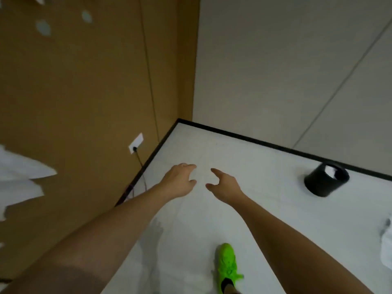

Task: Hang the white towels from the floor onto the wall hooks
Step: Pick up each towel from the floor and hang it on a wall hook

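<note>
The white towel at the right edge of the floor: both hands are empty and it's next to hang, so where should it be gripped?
Only a crumpled edge of the white towel shows. Probably pinch its raised top fold from above with the right hand, which is nearer than the left hand.

matt wood-look wall [74, 98], seemingly cloth towels [19, 177]
</note>
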